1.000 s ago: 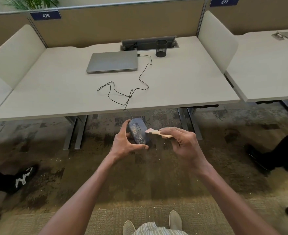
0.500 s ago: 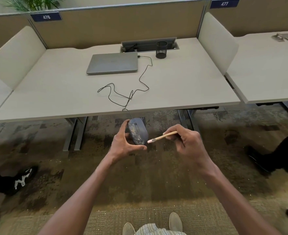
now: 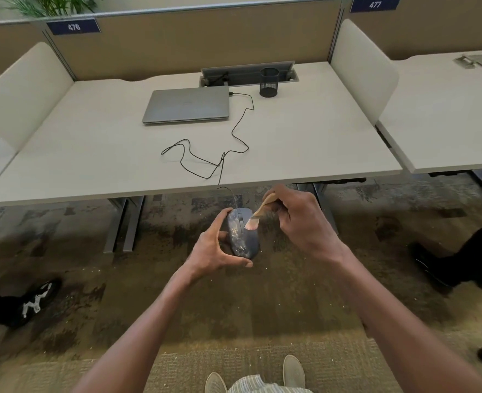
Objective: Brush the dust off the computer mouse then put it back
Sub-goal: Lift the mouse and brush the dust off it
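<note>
My left hand (image 3: pixel 214 251) grips a dark grey wired computer mouse (image 3: pixel 242 236) speckled with pale dust, held in the air in front of the desk edge. Its black cable (image 3: pixel 234 131) runs up over the desk (image 3: pixel 305 143) to the closed laptop (image 3: pixel 187 104). My right hand (image 3: pixel 299 219) pinches a small brush with a wooden handle (image 3: pixel 264 207). The pale bristles touch the mouse's top right side, near its front.
A black mesh pen cup (image 3: pixel 268 82) stands behind the laptop by a cable tray. White side dividers flank the desk. Other people's feet (image 3: pixel 35 304) show on the carpet at left and right. My own shoes (image 3: pixel 292 373) are at the bottom.
My right hand has risen and turned the brush from lying across the mouse's side to pointing down onto its front top. My left hand has tilted the mouse a little.
</note>
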Demonstrator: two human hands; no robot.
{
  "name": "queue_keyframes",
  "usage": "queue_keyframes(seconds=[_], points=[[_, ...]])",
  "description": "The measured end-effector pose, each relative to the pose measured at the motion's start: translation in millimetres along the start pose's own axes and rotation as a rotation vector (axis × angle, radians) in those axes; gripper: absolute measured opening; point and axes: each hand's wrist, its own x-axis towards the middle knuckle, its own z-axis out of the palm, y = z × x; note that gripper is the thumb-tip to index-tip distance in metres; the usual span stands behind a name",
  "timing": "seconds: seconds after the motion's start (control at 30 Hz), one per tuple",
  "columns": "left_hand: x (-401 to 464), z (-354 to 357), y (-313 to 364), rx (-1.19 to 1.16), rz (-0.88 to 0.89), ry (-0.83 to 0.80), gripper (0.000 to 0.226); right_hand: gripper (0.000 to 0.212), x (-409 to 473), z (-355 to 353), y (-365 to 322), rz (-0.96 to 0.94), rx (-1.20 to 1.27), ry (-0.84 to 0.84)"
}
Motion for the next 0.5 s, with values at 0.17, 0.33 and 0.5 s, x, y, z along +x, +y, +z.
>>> queue_keyframes(seconds=[0.17,0.33,0.5], points=[[0.2,1.2,-4.5,-0.01,0.007,-0.046,0.127,0.01,18.2,2.7,7.3,-0.001,-0.063,-0.008],[3.6,3.5,-8.0,-0.011,0.008,-0.063,0.128,0.013,26.7,2.9,9.0,0.013,-0.093,0.023],[9.2,2.3,-11.0,-0.003,0.001,-0.043,0.128,0.013,26.5,-0.7,1.1,0.023,-0.079,0.035]])
